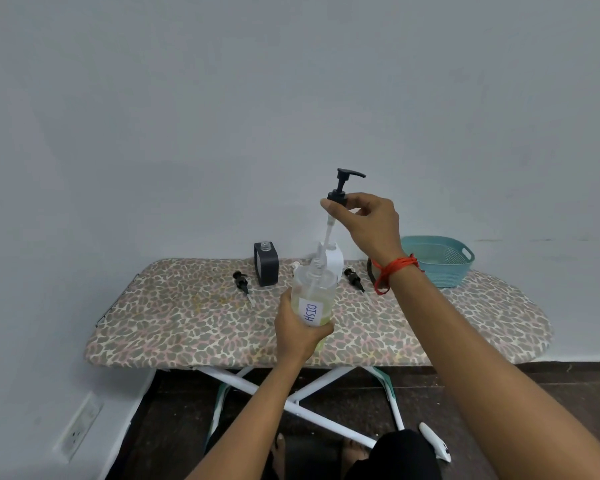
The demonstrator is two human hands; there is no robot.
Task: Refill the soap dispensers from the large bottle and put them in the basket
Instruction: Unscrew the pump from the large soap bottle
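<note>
Left hand curls its fingers round the DISH dispenser; right hand pinches the black pump above it.

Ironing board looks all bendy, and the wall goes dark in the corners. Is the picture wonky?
Head view: the wide-angle lens bends the ironing board's long edges; the wall dims toward the frame corners; light is soft, shadows faint; the DISH label on the clear bottle is sharp enough to read.
</note>
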